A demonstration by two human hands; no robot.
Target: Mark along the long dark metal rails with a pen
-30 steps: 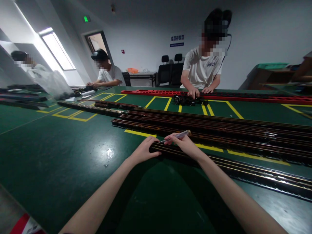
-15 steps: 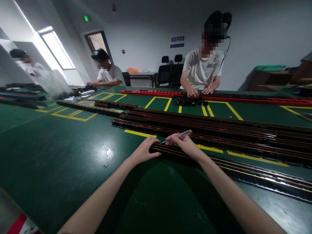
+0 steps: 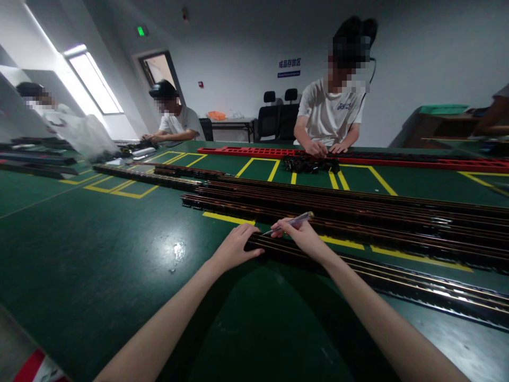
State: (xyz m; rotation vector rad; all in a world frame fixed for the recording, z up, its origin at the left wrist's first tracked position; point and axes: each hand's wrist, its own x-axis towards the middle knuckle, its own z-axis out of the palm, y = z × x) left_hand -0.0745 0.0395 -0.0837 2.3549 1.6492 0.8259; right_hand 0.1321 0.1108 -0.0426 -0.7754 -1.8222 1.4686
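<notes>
My left hand (image 3: 234, 248) is closed round the left end of a long black rail with brass strips (image 3: 397, 284), which lies on the green table (image 3: 99, 254) and runs off to the right. My right hand (image 3: 303, 236) rests on that same rail just right of the left hand. It pinches a slim clear-handled screwdriver (image 3: 290, 222), whose tip points left towards the rail's end.
A stack of several similar dark rails (image 3: 338, 209) lies just beyond my hands. Across the table a person in a white shirt (image 3: 330, 114) handles small black parts (image 3: 308, 164) beside a long red rail (image 3: 397, 159). More people sit at the far left.
</notes>
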